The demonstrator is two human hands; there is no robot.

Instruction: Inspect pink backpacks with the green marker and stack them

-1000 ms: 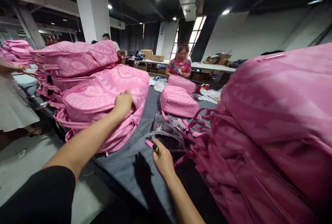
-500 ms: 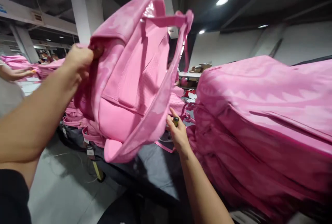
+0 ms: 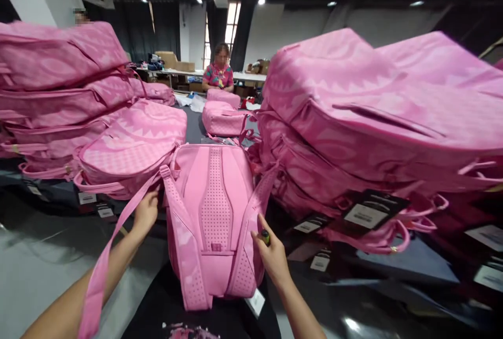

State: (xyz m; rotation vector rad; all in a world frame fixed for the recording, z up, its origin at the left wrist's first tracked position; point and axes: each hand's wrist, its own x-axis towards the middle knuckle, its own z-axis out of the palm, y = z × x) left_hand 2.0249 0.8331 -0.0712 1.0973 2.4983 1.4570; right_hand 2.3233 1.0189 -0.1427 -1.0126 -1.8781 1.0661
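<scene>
A pink backpack lies at the table's front edge, its padded back panel facing up and its straps toward me. My left hand is at its left side beside a loose strap, fingers curled and partly hidden; what they grip, if anything, does not show. At the right side, my right hand is closed round a small dark tool with a yellow-green part, fingertips near the right shoulder strap. A white tag hangs below the backpack.
Tall stacks of pink backpacks stand at left and right, with tags hanging from them. Smaller pink bags lie farther back on the dark table. Beyond them is a person in a patterned shirt, near a long table with boxes.
The backpack has come down from in the air to the table edge, back panel up. My left hand has lowered from its upper side. The view has turned, showing the left stack and a person.
</scene>
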